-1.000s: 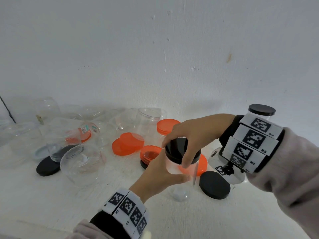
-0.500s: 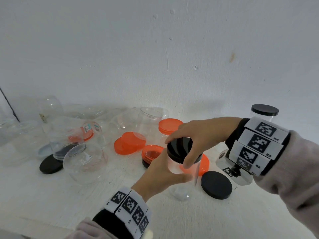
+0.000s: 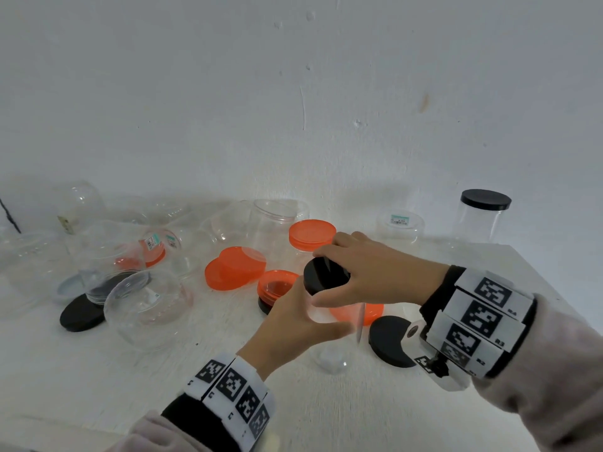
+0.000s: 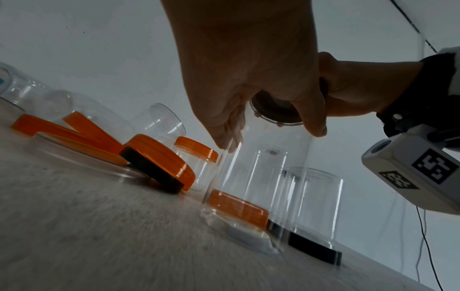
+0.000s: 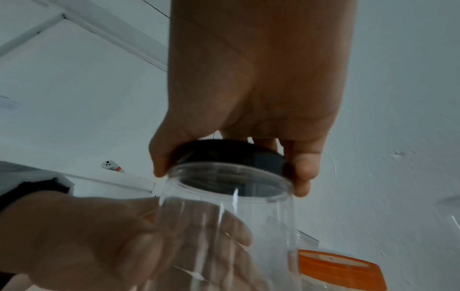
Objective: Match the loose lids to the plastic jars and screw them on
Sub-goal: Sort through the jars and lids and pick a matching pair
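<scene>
Gripping the clear, smooth-walled cylindrical jar (image 3: 329, 321) round its body, left hand (image 3: 293, 324) keeps it upright on the matte white table (image 3: 163, 370). Round black lid (image 3: 324, 276) sits on its mouth, right hand (image 3: 372, 275) fingers curled round the rim. Flat black disc lid (image 3: 388, 340) just right.
</scene>
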`<action>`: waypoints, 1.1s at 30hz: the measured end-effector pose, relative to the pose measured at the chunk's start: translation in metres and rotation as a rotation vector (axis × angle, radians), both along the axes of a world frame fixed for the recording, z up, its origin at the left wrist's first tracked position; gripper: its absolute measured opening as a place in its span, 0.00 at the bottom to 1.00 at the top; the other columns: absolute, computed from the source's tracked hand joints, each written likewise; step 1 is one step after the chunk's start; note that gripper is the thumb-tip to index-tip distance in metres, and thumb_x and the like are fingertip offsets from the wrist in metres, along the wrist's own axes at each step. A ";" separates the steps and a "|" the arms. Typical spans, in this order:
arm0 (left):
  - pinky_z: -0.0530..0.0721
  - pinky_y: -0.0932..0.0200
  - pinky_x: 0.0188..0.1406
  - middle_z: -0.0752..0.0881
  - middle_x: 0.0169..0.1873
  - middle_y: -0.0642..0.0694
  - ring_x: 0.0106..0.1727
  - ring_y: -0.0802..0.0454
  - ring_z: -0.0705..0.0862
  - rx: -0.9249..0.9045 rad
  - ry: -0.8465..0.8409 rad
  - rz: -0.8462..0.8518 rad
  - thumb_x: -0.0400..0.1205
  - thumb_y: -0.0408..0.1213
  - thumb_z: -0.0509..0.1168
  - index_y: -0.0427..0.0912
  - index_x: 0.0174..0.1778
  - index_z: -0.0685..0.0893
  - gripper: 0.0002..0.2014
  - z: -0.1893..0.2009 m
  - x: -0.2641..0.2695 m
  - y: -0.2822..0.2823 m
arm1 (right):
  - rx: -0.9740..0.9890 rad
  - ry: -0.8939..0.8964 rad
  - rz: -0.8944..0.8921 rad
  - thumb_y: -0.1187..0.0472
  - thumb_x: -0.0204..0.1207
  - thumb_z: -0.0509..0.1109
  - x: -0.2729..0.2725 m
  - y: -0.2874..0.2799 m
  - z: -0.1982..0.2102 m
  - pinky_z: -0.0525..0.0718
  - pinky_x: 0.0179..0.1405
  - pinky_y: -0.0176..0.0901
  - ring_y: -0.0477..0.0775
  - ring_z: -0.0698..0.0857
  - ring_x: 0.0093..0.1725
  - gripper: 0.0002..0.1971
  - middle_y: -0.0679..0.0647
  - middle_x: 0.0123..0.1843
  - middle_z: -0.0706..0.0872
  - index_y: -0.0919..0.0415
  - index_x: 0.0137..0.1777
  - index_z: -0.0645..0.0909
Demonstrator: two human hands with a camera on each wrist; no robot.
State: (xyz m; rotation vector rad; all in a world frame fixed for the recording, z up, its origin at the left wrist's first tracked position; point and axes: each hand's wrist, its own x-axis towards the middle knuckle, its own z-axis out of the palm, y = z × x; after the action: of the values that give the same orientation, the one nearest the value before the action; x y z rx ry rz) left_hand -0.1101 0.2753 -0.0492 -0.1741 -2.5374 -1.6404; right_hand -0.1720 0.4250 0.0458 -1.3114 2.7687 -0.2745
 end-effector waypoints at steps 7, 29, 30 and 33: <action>0.76 0.75 0.54 0.75 0.60 0.82 0.62 0.81 0.74 -0.181 -0.016 -0.055 0.62 0.65 0.75 0.84 0.62 0.61 0.37 0.007 -0.003 -0.009 | -0.039 -0.059 -0.046 0.36 0.78 0.63 0.011 0.001 -0.012 0.75 0.62 0.51 0.57 0.68 0.60 0.29 0.49 0.65 0.68 0.49 0.74 0.67; 0.83 0.43 0.57 0.86 0.50 0.49 0.53 0.48 0.85 -0.758 -0.202 0.499 0.58 0.82 0.63 0.50 0.63 0.81 0.47 -0.003 0.004 -0.260 | -0.908 0.289 -0.522 0.45 0.66 0.80 -0.066 0.151 0.080 0.73 0.58 0.39 0.46 0.74 0.60 0.36 0.46 0.68 0.69 0.41 0.73 0.69; 0.83 0.42 0.58 0.87 0.51 0.48 0.54 0.48 0.85 -0.756 -0.215 0.493 0.58 0.83 0.61 0.48 0.59 0.84 0.47 -0.007 0.003 -0.263 | -0.831 0.296 -0.558 0.50 0.67 0.81 -0.079 0.152 0.077 0.72 0.59 0.41 0.49 0.72 0.61 0.37 0.50 0.70 0.68 0.46 0.75 0.68; 0.83 0.40 0.55 0.86 0.47 0.46 0.49 0.48 0.84 -0.766 -0.191 0.535 0.57 0.84 0.60 0.47 0.53 0.82 0.45 -0.013 0.005 -0.262 | -0.605 0.224 -0.559 0.54 0.67 0.82 -0.115 0.149 0.061 0.78 0.47 0.38 0.55 0.70 0.60 0.38 0.56 0.71 0.65 0.50 0.75 0.68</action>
State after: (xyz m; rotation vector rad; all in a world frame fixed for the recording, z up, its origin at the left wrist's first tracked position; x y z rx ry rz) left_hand -0.1054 0.0131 -0.0619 0.5729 -2.8601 -0.4826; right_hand -0.2870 0.5737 0.1065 -0.5994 3.3429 -1.1284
